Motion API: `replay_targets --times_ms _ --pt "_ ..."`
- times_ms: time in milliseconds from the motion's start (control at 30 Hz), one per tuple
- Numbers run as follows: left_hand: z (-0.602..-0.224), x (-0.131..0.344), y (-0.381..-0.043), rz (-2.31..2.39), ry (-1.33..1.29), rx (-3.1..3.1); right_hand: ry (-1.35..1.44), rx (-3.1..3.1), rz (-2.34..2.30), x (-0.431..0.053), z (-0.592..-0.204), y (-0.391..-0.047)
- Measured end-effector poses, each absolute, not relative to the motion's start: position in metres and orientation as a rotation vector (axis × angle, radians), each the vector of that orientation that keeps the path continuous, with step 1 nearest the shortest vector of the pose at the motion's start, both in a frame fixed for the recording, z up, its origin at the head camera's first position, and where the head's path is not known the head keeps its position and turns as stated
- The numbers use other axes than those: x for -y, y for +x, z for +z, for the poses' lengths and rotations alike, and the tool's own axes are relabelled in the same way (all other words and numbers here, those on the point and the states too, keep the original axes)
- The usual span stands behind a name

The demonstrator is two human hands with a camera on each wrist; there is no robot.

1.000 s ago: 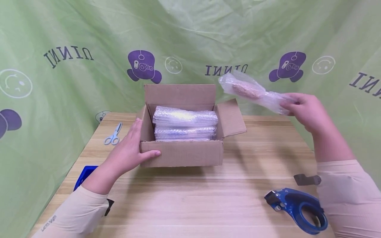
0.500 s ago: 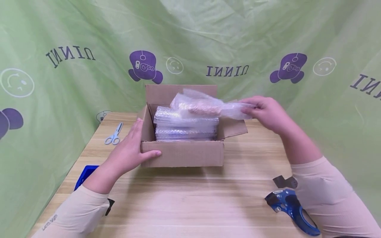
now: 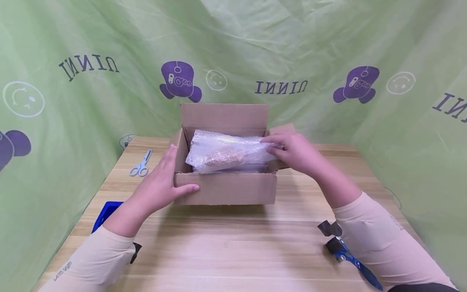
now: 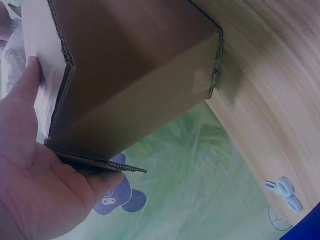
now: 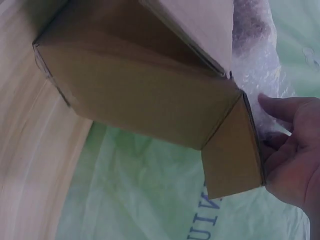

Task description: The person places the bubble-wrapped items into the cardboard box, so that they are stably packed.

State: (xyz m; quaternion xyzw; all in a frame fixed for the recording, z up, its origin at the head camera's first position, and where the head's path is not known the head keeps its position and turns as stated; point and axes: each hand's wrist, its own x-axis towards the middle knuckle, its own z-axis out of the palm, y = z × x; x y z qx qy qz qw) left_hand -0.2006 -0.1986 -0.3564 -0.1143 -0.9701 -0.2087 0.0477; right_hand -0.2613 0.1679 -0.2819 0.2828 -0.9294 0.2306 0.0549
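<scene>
An unsealed cardboard box (image 3: pixel 225 189) stands near the back of the table with its flaps up. Laid across its top is a bubble-wrapped package (image 3: pixel 225 157) with something pinkish inside; shiny bubble wrap shows behind it. At the right end of this package, my right hand (image 3: pixel 292 151) pinches the loose wrap between thumb and fingers. My left hand (image 3: pixel 155 186) rests against the box's left front corner, its straight fingers along the left side and thumb on the front. In the right wrist view, a side flap (image 5: pixel 232 155) partly covers the right fingers.
Light blue scissors (image 3: pixel 140 165) lie left of the box. A blue item (image 3: pixel 106 215) sits partly behind the left forearm. A blue tape dispenser (image 3: pixel 352 261) lies front right, partly hidden by the right sleeve. Green printed cloth (image 3: pixel 233 48) hangs behind the wooden table (image 3: pixel 226 247).
My right hand has moved left and down, carrying the bubble-wrapped package from right of the box onto the wrapped packages in it. The left hand has stayed at the box corner.
</scene>
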Motion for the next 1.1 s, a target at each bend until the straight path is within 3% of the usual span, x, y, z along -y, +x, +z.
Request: replay_targets --times_ms 267,567,1100 --pt "-0.356 0.199 -0.2 -0.633 -0.342 2.97 1.047 2.774 0.433 -0.157 -0.292 -0.26" --pt "-0.356 0.198 -0.201 -0.631 -0.352 2.964 1.069 2.715 0.094 -0.147 -0.305 -0.256" --pt "-0.355 0.197 -0.202 -0.647 -0.353 2.973 1.292 2.448 0.474 -0.113 -0.314 -0.248"
